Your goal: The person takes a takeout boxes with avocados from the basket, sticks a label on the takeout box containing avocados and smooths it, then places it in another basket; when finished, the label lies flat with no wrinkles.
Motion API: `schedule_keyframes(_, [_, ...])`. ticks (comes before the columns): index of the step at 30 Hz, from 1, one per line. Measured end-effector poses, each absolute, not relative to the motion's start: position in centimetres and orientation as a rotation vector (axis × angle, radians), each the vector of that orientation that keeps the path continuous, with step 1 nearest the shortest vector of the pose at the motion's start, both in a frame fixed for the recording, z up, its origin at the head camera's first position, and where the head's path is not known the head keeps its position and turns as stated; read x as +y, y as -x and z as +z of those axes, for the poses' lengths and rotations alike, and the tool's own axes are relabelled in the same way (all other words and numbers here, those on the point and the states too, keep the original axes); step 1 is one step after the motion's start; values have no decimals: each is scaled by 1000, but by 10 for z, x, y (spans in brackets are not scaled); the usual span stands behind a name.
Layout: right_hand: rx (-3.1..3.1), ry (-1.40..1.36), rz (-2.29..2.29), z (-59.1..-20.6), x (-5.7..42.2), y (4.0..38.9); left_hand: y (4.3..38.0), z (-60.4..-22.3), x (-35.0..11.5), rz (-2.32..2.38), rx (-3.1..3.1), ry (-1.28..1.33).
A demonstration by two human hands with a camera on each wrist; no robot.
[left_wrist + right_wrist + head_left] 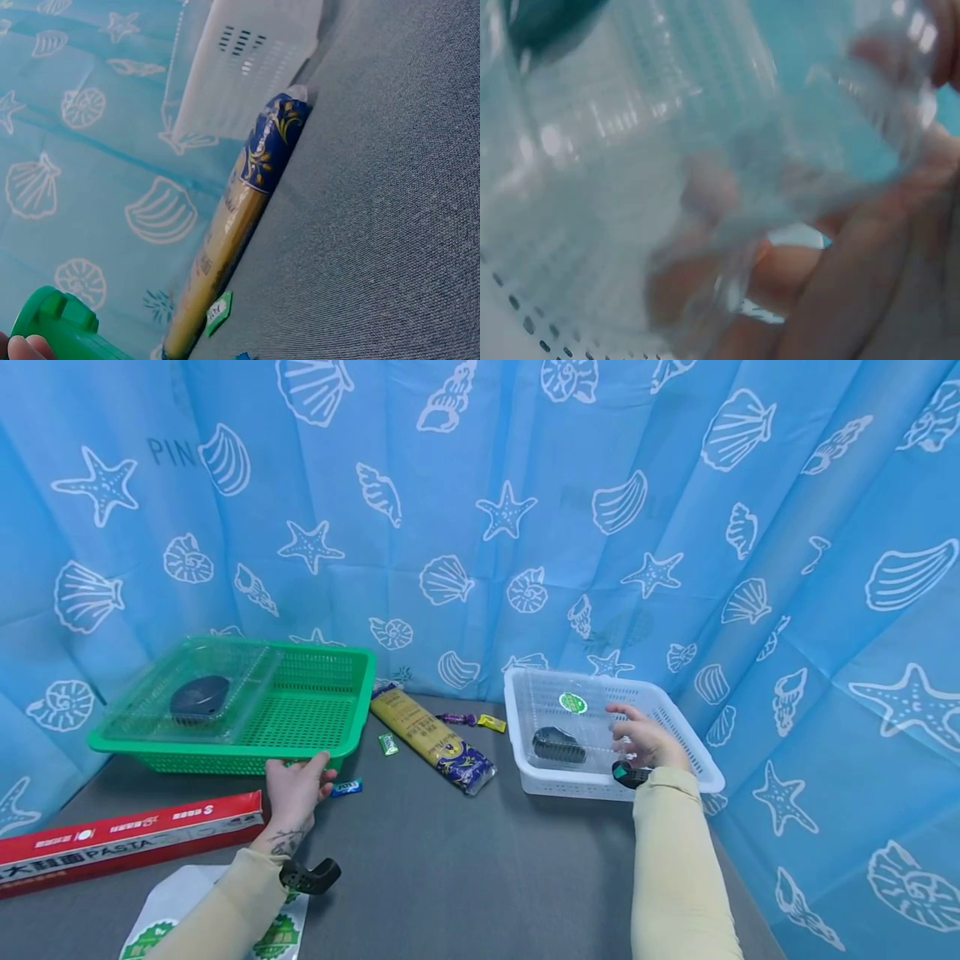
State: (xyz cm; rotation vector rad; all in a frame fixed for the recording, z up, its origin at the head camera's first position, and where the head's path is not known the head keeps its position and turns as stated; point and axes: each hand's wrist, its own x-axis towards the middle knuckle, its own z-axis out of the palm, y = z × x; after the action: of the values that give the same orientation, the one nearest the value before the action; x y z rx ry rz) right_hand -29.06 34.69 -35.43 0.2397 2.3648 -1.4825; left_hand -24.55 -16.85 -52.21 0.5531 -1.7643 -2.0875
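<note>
My left hand (295,789) grips the front rim of a green plastic basket (322,747), near its right corner. A clear plastic container (251,714) sits in that basket's left side, with a dark rounded thing (199,697) showing through it. At the right, my right hand (647,743) reaches over a white basket (528,783) and holds the edge of another clear container (630,217). That container carries a green round sticker (573,702), and a dark rounded thing (558,745) shows through it. Fingers appear through the clear plastic in the right wrist view.
A yellow-and-blue pasta packet (431,735) lies between the baskets. Several small wrapped sweets, including a green one (387,744), lie around it. A red pasta box (135,835) and a white bag with green print (183,893) lie at the left front. Blue curtains (465,527) hang behind.
</note>
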Motion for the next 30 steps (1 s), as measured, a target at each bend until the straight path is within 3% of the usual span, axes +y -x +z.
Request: schedule_keyframes(30, [2482,-286,-1239,-345,329,287,243,-519,-170,-2105,-1764,-527])
